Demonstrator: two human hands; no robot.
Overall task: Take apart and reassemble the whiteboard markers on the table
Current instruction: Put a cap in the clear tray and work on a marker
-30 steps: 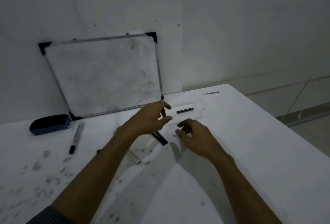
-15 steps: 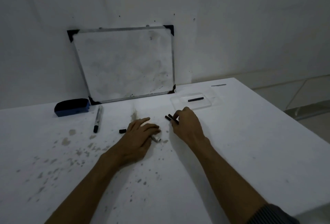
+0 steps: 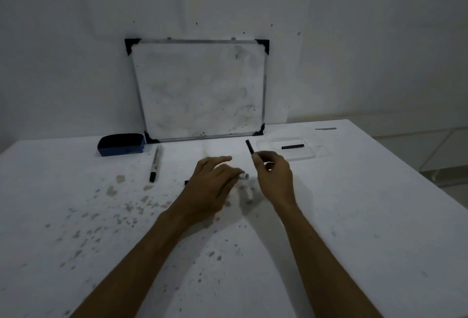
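Now, from biggest to smallest.

Desk (image 3: 379, 229): white, speckled with dark stains on its left half; it carries everything below.

Whiteboard (image 3: 200, 89): leans against the wall at 12 o'clock from the hands, smudged, out of play.

Eraser (image 3: 121, 144): blue and black, at 10 o'clock from the left hand, well apart from it.

Clear tray (image 3: 291, 155): at 1 o'clock from the right hand, just beyond it; a short black marker piece (image 3: 292, 146) lies in it, long axis running 9-to-3.

Whole marker (image 3: 155, 163): lies at 10 o'clock from the left hand, cap end toward the person, long axis roughly 12-to-6, untouched.

Left hand (image 3: 214, 186): palm down, low over the desk, fingers curled onto a pale tube (image 3: 243, 175) whose end peeks out at its fingertips, pointing toward 3 o'clock; how firm the hold is I cannot tell, as it is blurred.

Right hand (image 3: 274, 178): raised, thumb and forefinger pinching the near end of a black stick (image 3: 249, 146) that points away to 11 o'clock.

Small black bit (image 3: 187, 182): on the desk, touching or just beside the left hand at its 9 o'clock side.

Key relation: the stick sits at 1 o'clock from the tube's open end, near it. Likely the stick must swing round to line up with the tube's 9-to-3 axis; the right hand is the one placed to do it.
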